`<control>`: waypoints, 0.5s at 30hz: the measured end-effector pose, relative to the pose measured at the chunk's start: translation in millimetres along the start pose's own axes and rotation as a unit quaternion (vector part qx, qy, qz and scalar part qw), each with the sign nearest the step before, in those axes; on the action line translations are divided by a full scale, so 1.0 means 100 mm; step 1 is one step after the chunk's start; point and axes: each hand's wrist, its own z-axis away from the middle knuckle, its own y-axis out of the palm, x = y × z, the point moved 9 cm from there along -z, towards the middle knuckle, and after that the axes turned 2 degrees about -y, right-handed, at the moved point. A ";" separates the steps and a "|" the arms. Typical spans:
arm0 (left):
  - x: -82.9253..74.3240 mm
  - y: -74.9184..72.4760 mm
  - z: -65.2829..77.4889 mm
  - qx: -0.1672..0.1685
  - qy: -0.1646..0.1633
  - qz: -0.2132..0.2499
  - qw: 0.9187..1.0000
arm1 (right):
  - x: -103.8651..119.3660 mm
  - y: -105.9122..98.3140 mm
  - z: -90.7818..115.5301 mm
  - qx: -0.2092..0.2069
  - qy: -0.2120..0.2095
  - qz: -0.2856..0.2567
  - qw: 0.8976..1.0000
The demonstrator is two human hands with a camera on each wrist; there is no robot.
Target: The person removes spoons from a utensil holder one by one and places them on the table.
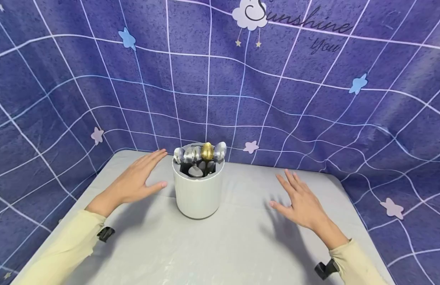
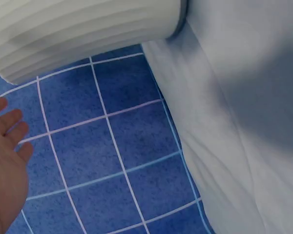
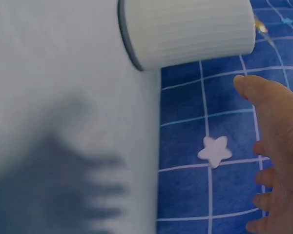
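A white ribbed utensil holder (image 1: pixel 198 198) stands upright on the pale table. Several silver spoons (image 1: pixel 220 151) and a gold spoon (image 1: pixel 207 151) stick out of its top, bowls up; their handles are hidden inside. Left of the holder, my left hand (image 1: pixel 138 178) hovers with straight fingers and the thumb spread toward the holder's side. My right hand (image 1: pixel 301 202) hangs over the table farther off to the right, fingers spread and nothing in it. Both wrist views show the holder's ribbed wall (image 2: pixel 88 34) beyond the hand.
The table (image 1: pixel 205 253) has a light grey cover and its back edge meets a blue gridded curtain (image 1: pixel 191 87). Star shapes, a cloud and lettering decorate the curtain, which also runs along both sides. Each hand casts a shadow on the cover.
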 end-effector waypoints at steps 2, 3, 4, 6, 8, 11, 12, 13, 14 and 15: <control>-0.02 -0.05 -0.04 -0.011 -0.003 0.036 0.999 | 0.07 -0.09 -0.06 -0.008 -0.013 0.001 1.000; -0.03 -0.07 -0.06 -0.018 -0.005 0.056 0.998 | 0.11 -0.13 -0.09 -0.012 -0.020 -0.001 1.000; -0.04 -0.09 -0.08 -0.025 -0.007 0.078 0.997 | 0.14 -0.16 -0.12 -0.015 -0.026 -0.003 1.000; -0.04 -0.13 -0.11 -0.038 -0.013 0.118 0.992 | 0.21 -0.23 -0.19 -0.017 -0.033 -0.010 0.999; -0.06 -0.15 -0.14 -0.051 -0.013 0.157 0.986 | 0.29 -0.28 -0.26 -0.017 -0.040 -0.019 0.999; -0.09 -0.14 -0.19 -0.063 -0.004 0.216 0.974 | 0.40 -0.36 -0.36 -0.016 -0.044 -0.038 0.998; -0.10 -0.13 -0.21 -0.065 -0.001 0.238 0.969 | 0.43 -0.39 -0.39 -0.016 -0.045 -0.043 0.998; -0.11 -0.12 -0.23 -0.067 0.005 0.259 0.963 | 0.47 -0.41 -0.42 -0.016 -0.046 -0.050 0.998; -0.12 -0.11 -0.25 -0.068 0.008 0.279 0.958 | 0.51 -0.44 -0.45 -0.017 -0.048 -0.057 0.997; -0.13 -0.10 -0.26 -0.068 0.011 0.297 0.952 | 0.55 -0.46 -0.48 -0.019 -0.050 -0.063 0.997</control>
